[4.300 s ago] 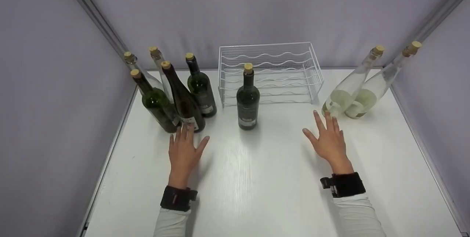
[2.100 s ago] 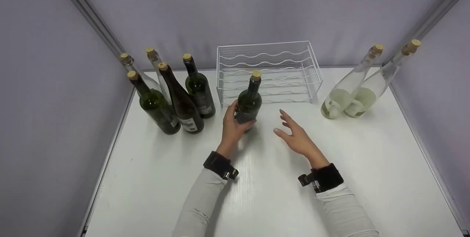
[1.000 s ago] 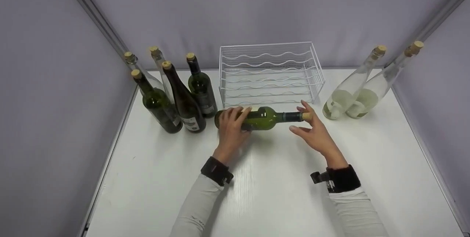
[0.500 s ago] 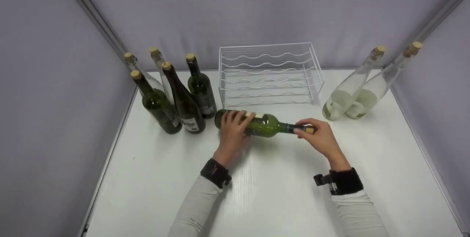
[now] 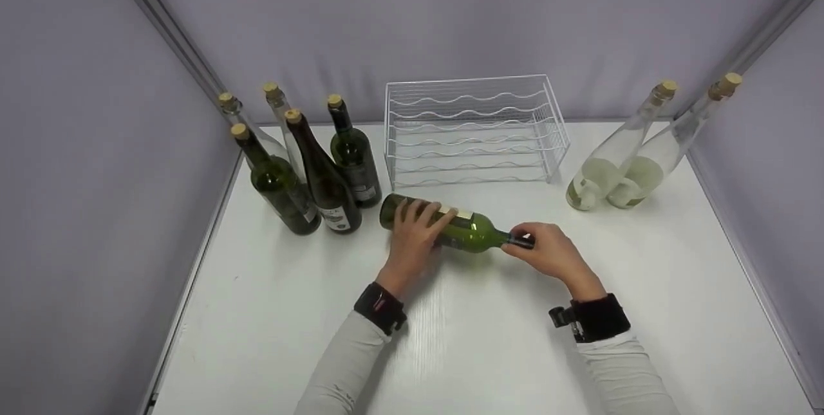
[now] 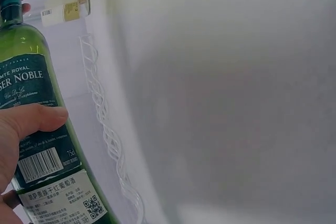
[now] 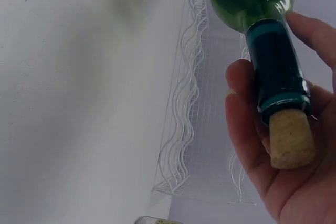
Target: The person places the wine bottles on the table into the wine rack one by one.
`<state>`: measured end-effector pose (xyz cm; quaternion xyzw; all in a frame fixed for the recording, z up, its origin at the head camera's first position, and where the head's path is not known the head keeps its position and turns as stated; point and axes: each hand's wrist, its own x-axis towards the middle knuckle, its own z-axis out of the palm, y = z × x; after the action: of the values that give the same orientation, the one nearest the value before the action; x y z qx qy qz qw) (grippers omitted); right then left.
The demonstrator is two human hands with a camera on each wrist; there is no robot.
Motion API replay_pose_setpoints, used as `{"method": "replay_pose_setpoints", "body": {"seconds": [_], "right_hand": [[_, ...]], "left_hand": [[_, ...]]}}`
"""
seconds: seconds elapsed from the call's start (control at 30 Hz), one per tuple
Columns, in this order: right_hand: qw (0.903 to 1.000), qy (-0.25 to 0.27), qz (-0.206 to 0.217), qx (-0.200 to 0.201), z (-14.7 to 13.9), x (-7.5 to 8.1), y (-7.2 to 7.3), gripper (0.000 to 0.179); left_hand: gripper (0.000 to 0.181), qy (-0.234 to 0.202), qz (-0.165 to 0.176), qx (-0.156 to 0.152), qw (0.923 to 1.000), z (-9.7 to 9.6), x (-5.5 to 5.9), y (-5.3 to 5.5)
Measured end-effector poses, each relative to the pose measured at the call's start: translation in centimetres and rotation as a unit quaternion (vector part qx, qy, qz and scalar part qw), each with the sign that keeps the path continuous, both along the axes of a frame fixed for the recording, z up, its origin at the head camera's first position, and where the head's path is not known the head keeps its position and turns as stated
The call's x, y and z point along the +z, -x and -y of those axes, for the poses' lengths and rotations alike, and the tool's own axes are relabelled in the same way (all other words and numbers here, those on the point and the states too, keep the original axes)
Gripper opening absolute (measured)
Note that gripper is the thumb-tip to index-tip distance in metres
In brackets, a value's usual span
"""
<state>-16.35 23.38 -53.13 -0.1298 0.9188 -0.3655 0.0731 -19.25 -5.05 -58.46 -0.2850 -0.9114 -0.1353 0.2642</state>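
Observation:
A green wine bottle [image 5: 479, 235] lies on its side in my hands, just in front of the white wire rack [image 5: 466, 79]. Its base points left, and its neck points right and slightly toward me. My left hand [image 5: 414, 235] grips the body, with the thumb [image 6: 39, 119] across the dark label [image 6: 26, 80] in the left wrist view. My right hand [image 5: 553, 251] holds the dark-sleeved neck [image 7: 278, 66] between thumb and fingers. The cork [image 7: 292, 139] shows near the palm in the right wrist view, while the hand hides it in the head view.
Left of the rack, several corked bottles stand close together, among them a brown one [image 5: 325, 186] and a green one [image 5: 357, 167]. Two clear bottles with pale labels, one nearer [image 5: 599, 174] and one behind [image 5: 647, 167], stand at right. Walls enclose the white table [image 5: 463, 338].
The bottle stood upright by the rack; my left hand took it and tipped it onto its side. My right hand then closed on the neck, and the neck end swung slightly toward me.

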Motion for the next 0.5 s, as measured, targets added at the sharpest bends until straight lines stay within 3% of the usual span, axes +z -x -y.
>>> {"method": "replay_pose_setpoints", "body": {"seconds": [0.2, 0.5], "right_hand": [[0.9993, -0.032, 0.019, -0.010, 0.1, -1.2, -0.1, 0.048], [0.9992, 0.022, 0.023, -0.026, 0.3, -2.6, -0.5, 0.043]], "left_hand": [[0.078, 0.018, 0.002, -0.004, 0.9998, -0.3, 0.3, -0.1], [0.081, 0.043, 0.054, -0.006, 0.9976, -0.4, 0.8, -0.3]]}}
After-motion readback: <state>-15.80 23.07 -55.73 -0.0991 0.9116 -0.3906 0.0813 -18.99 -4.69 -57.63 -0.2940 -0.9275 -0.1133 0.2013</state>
